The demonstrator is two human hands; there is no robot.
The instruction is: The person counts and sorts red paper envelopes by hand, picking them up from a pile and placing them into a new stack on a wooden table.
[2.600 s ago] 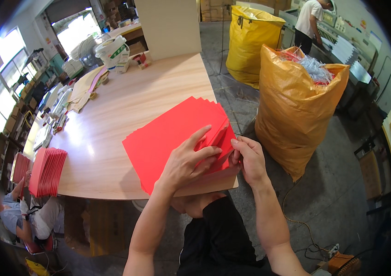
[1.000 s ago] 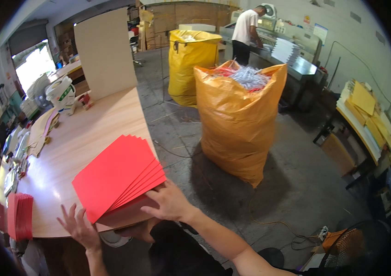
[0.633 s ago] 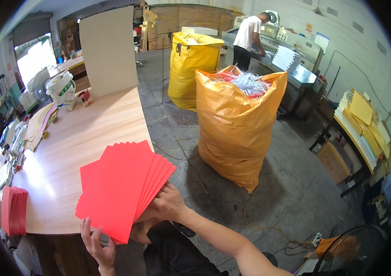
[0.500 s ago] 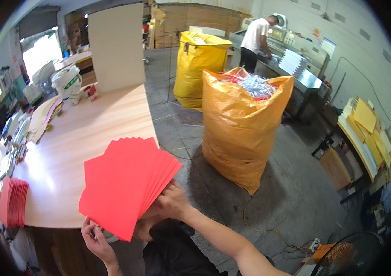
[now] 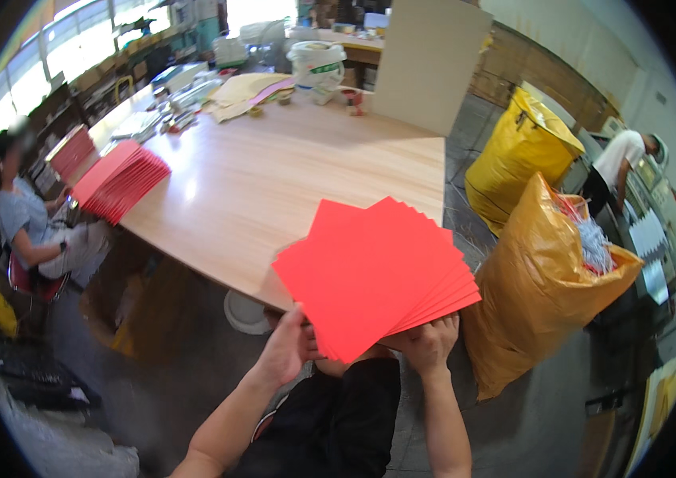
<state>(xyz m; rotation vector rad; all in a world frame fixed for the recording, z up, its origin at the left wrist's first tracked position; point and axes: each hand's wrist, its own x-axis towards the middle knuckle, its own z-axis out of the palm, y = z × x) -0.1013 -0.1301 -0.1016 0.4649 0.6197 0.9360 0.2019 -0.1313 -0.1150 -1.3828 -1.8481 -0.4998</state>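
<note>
A fanned stack of bright red paper sheets [image 5: 370,275] lies in front of me, over the near edge of a light wood table [image 5: 274,171]. My left hand [image 5: 286,350] grips its lower left edge, thumb on the side and the other fingers partly hidden. At the lower right, my right hand [image 5: 431,342] is closed on the fanned edges, its fingertips partly under the sheets. Another stack of red sheets [image 5: 121,182] sits spread at the table's left corner, with a block of red sheets [image 5: 72,153] behind it.
An orange sack [image 5: 529,295] of paper shreds and a yellow sack [image 5: 521,159] stand right of the table. One person [image 5: 31,215] sits at the left; another [image 5: 618,163] works at a machine. A white bucket [image 5: 316,68] and an upright board [image 5: 431,68] are at the back.
My view has swung left, bringing the seated person and left-hand stacks into sight. The fanned red sheets remain in both hands, and my left hand now sits higher along their edge.
</note>
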